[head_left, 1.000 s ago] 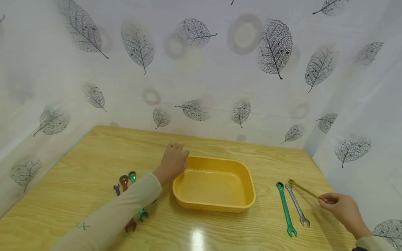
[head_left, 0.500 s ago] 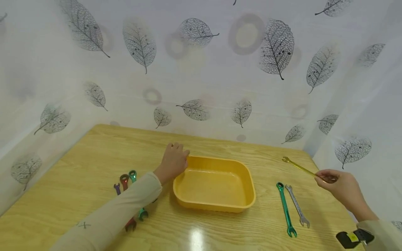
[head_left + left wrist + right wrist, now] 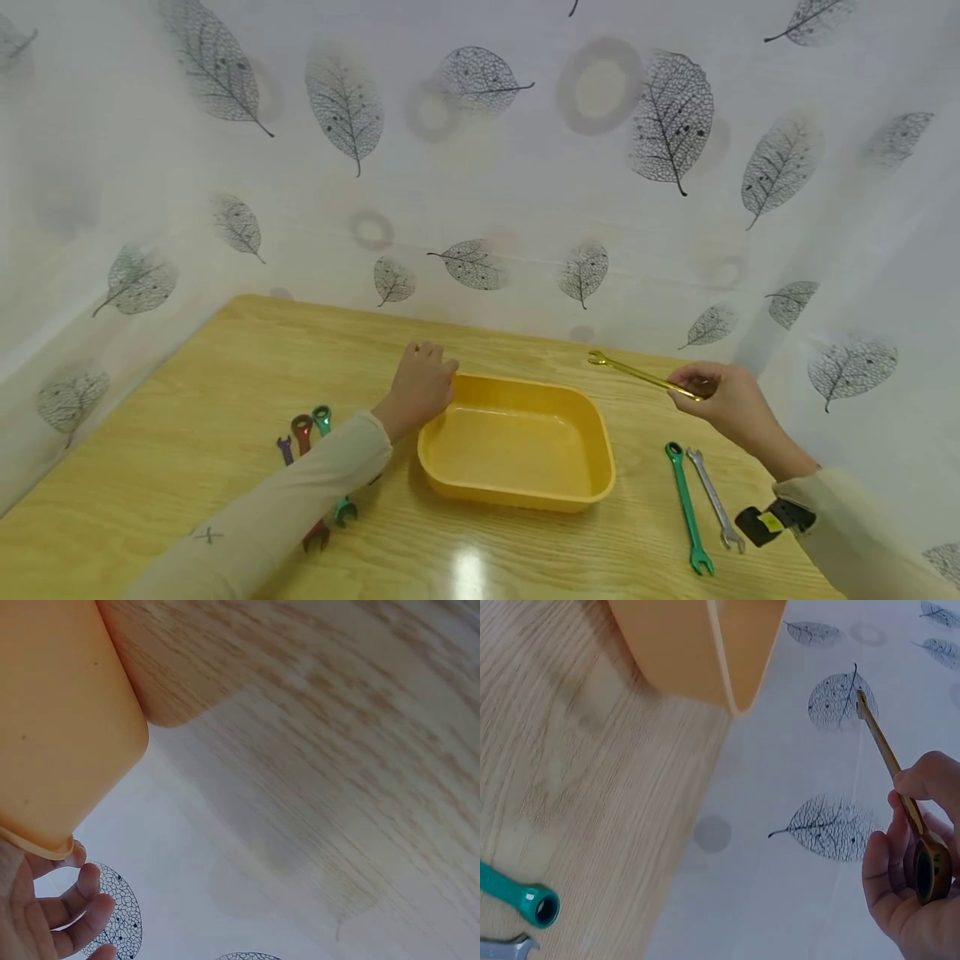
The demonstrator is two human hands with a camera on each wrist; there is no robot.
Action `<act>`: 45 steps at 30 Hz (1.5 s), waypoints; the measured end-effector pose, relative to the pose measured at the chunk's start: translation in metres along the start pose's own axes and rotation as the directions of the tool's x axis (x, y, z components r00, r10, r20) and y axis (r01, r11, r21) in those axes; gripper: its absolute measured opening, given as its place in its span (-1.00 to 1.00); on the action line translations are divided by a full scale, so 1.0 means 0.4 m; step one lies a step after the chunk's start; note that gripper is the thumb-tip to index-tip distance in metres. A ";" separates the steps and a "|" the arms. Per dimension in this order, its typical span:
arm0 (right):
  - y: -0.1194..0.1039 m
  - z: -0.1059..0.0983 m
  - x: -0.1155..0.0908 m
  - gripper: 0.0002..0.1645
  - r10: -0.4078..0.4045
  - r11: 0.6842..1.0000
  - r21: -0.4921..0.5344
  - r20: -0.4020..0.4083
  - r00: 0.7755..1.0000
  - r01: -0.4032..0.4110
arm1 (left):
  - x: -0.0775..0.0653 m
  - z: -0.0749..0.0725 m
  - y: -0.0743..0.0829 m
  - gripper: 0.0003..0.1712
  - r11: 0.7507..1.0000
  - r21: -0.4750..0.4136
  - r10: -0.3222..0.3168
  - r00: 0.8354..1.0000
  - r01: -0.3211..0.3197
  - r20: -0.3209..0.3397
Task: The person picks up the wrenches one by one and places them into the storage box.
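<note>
My left hand (image 3: 418,388) grips the back left corner of a yellow plastic basin (image 3: 517,495). In the left wrist view its index finger and thumb side meet the basin's rim (image 3: 45,849), while the other fingers curl loosely in the air. A gold combination wrench (image 3: 636,372) is pinched in my right hand (image 3: 726,402), raised behind the basin's right end. Its open end points left, over the table's back part. The right wrist view shows the ring end of this wrench lying across the palm. No tool shows inside the basin.
Right of the basin lie a green wrench (image 3: 687,510) and a silver wrench (image 3: 715,500), side by side. Partly under the left sleeve (image 3: 277,508) are a purple wrench (image 3: 285,451), a red one (image 3: 302,432) and green ones. A leaf-print curtain (image 3: 480,167) backs the wooden table (image 3: 390,558).
My right hand has lifted the gold wrench from beside the silver one and carried it back and left toward the basin. My left hand keeps its grip on the basin.
</note>
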State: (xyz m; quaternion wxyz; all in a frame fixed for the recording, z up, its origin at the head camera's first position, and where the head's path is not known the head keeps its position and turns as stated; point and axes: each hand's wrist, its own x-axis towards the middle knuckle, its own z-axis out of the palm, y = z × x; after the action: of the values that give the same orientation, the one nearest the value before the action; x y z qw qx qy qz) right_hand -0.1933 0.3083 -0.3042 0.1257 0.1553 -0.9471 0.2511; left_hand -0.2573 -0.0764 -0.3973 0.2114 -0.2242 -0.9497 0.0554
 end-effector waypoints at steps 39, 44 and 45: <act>-0.184 0.299 0.166 -0.93 -0.287 0.957 0.154 0.364 0.886 0.247 | -0.001 -0.004 0.004 -0.81 0.999 -0.031 -0.026 0.999 0.025 -0.022; -0.199 0.315 0.170 -0.93 -0.286 0.957 0.154 0.369 0.884 0.245 | 0.000 0.003 0.005 -0.80 0.999 -0.026 -0.032 0.999 0.032 -0.009; -0.203 0.317 0.170 -0.93 -0.283 0.958 0.154 0.371 0.884 0.242 | 0.000 0.005 0.005 -0.80 0.999 -0.027 -0.031 0.999 0.031 -0.009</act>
State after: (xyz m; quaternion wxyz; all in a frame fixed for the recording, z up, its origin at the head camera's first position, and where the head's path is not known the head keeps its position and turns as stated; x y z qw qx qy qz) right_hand -0.2471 0.1603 -0.3540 -0.0404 0.3351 -0.9090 0.2444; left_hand -0.2575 -0.0747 -0.3993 0.2136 -0.2126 -0.9527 0.0384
